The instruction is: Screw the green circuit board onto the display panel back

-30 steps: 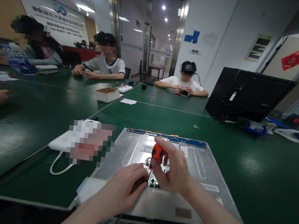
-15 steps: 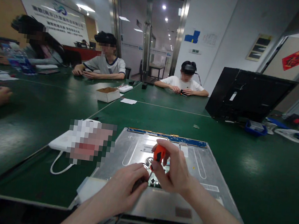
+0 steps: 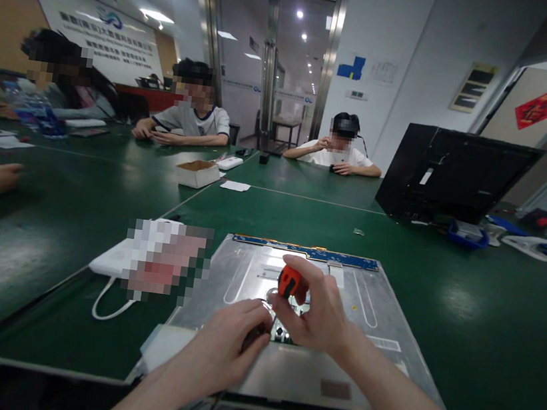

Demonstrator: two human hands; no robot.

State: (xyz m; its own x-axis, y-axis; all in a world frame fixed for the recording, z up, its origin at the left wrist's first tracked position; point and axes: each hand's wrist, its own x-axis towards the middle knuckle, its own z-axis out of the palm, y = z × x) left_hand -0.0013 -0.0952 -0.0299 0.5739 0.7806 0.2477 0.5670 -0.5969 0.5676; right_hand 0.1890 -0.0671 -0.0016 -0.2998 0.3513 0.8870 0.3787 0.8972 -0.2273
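My right hand [image 3: 322,312] is wrapped around the orange and black handle of a screwdriver [image 3: 288,281]. Its thin shaft points down at a small green circuit board [image 3: 283,334] in the middle of a flat metal display panel [image 3: 302,370]. Beside the shaft, my left hand [image 3: 230,337] rests on the panel with curled fingers close to the screwdriver's tip. Something dark shows under those fingers, too hidden to name. The exact spot where the tip meets the board is covered by my fingers. A narrow blue circuit strip [image 3: 305,253] runs along the panel's far edge.
Left of the panel lie a white device [image 3: 110,257] with a cable and a blurred-out pinkish item. A black monitor [image 3: 459,175] stands at the right, near a blue tray [image 3: 468,237]. Farther back sits an open box [image 3: 197,173]. Several people sit around the green table [image 3: 303,212].
The screwdriver handle has turned in my right fingers and tilted slightly left. My left hand has stayed in place. Across the table, a person has raised one hand toward their head.
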